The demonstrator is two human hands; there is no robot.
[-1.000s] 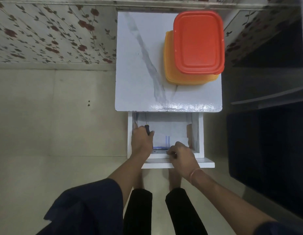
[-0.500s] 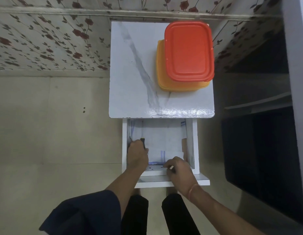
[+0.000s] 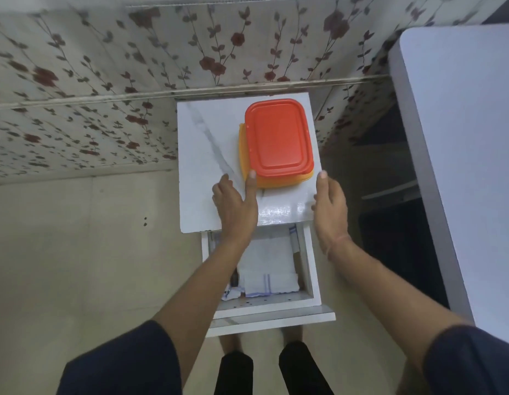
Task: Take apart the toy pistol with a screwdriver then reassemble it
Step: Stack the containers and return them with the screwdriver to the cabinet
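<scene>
Two empty hands flank a red-lidded orange plastic box: left hand flat, thumb touching the box; right hand straight-fingered, just right of it. Nearer than the box, an open white drawer holds folded cloth and a dark-handled tool; the pistol cannot be made out.

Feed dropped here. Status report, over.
Left grip open, thumb at corner of stacked boxes. Right grip open, at the table edge. Toy pistol not in view. Drawer open below, cloth inside.
</scene>
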